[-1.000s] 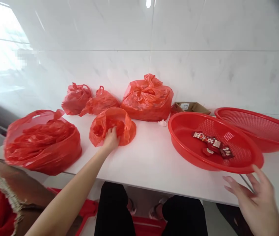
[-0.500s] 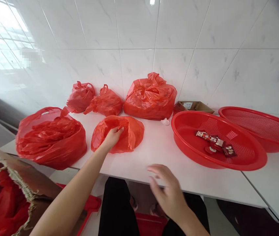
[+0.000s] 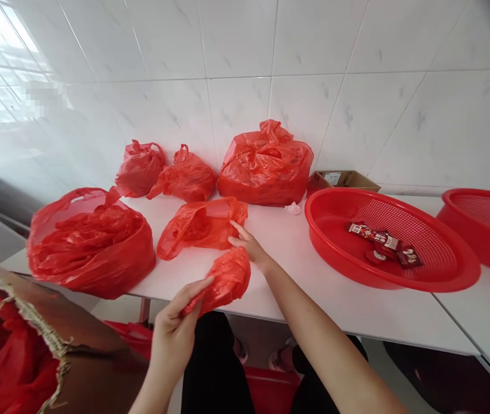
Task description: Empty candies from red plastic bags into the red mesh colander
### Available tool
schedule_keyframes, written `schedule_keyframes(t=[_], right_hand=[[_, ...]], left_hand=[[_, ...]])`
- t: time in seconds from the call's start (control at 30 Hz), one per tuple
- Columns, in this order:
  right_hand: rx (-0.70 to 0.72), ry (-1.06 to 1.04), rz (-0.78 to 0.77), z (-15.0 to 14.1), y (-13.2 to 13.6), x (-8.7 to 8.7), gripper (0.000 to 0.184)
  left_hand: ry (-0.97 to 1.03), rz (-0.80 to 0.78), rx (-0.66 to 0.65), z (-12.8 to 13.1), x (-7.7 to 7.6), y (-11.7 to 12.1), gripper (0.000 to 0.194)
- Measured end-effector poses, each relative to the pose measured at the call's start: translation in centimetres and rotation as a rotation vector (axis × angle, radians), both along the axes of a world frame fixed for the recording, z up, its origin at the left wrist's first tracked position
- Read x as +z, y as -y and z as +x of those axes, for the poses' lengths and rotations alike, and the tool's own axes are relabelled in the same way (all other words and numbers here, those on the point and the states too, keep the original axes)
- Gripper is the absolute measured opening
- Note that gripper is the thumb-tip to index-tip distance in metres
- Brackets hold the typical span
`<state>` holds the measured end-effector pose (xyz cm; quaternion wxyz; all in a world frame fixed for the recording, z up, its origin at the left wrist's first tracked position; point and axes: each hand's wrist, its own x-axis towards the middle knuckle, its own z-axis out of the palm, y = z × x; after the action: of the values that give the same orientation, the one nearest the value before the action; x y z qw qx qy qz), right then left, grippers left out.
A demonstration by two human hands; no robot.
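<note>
My left hand (image 3: 180,322), near the table's front edge, pinches a crumpled red plastic bag (image 3: 228,279) in front of me. Farther back, an orange-red plastic bag (image 3: 202,227) lies loosely on the table with its mouth open and some bunched plastic inside. At its right edge is my right hand (image 3: 247,244), fingers stretched out and apart, touching the film. To the left stands a large red bag (image 3: 90,241) stuffed with crumpled red plastic.
Several filled red bags (image 3: 266,167) stand along the tiled wall. On the right, a red plastic basket (image 3: 335,259) holds several small dark-red packets (image 3: 385,241), with another red basket (image 3: 486,236) beyond. Behind is a shallow cardboard box (image 3: 357,180). A torn-edged carton (image 3: 98,356) of red plastic sits lower left.
My left hand has come back out of the open bag and now holds the crumpled bag near me. My right hand has reached forward to the open bag, which lies flatter.
</note>
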<state>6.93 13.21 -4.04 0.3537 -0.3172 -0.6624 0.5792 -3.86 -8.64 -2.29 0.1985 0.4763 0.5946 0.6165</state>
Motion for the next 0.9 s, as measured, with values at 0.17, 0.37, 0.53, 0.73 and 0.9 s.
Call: schedule_keyframes(t=[0.17,0.37,0.53,0.73,0.9], right_hand=[[-0.115,-0.322,-0.184,3.7,2.6,0.6,0.031],[-0.215,-0.37,-0.224,7.9,11.7,-0.1,0.052],[-0.315,-0.348,-0.229,12.1,11.7,-1.7,0.025],[-0.413,-0.282,-0.235,19.6,10.1,-2.9,0.023],[-0.555,-0.345,-0.311,21.1,9.4,-3.5,0.027]], left_hand=[[0.026,0.053,0.134,2.0,-1.6,-1.6,0.025],[0.157,-0.001,0.011,7.8,-1.5,-4.5,0.036],[0.452,-0.051,-0.226,7.5,-0.3,-6.8,0.028],[0.599,0.181,0.193,-1.1,1.6,-7.7,0.021],[0.749,0.148,0.091,-2.0,1.8,-7.2,0.014]])
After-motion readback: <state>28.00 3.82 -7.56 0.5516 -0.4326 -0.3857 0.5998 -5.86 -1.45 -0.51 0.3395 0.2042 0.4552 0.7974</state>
